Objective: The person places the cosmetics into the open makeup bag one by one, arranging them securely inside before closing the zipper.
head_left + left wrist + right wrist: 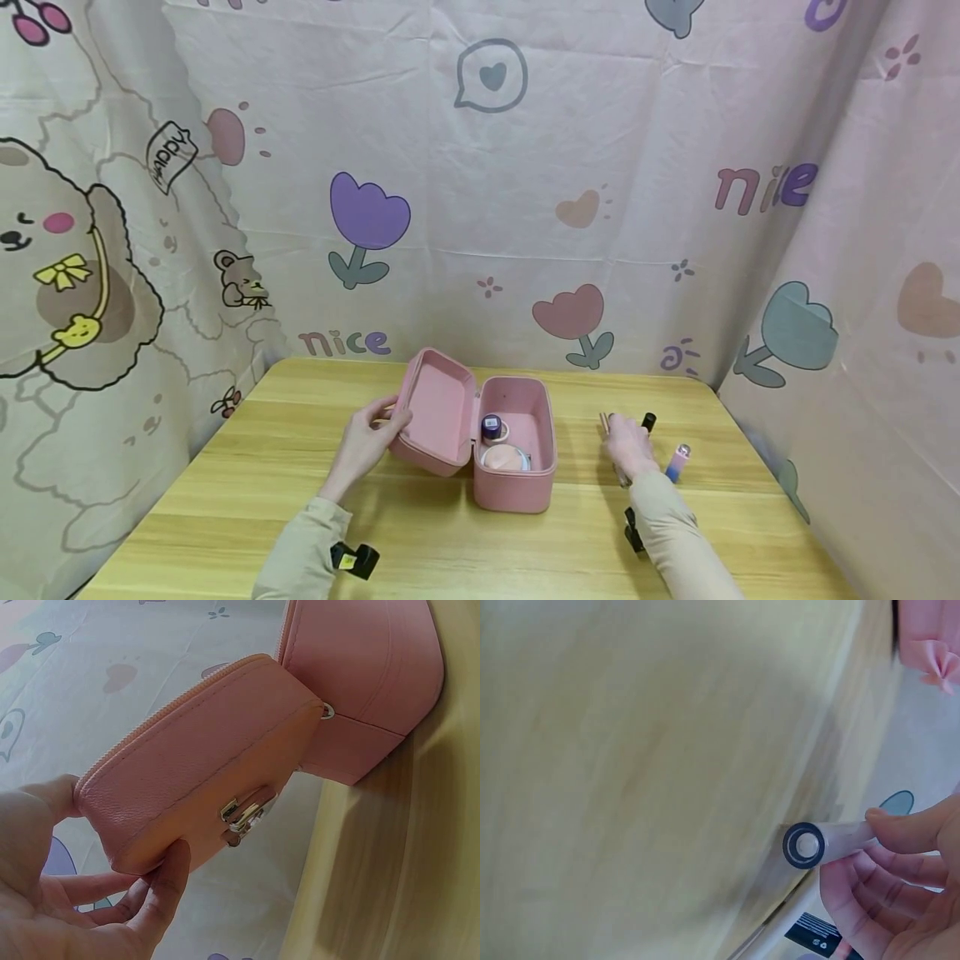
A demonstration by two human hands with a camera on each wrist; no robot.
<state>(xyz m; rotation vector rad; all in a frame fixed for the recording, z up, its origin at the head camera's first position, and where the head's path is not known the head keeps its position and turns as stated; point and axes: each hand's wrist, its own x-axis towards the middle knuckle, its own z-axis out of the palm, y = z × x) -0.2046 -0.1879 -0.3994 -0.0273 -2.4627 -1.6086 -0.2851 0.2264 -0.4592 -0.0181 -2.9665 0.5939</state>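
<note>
A pink zippered cosmetic case stands unzipped on the table, its lid swung out to the left. My left hand grips the lid's outer end, thumb on the zipper rim and fingers on the outer face. Inside the case are a small dark-capped jar and a round peach puff. Over at the right, my right hand pinches a whitish tube with a dark ring at its end, thumb against fingers. Most of that tube is hidden by the hand in the head view.
Around the right hand lie a pink-and-blue tube, a black-capped item and a thin pinkish stick. The wooden table meets a printed curtain at its back edge. Each wrist carries a black camera.
</note>
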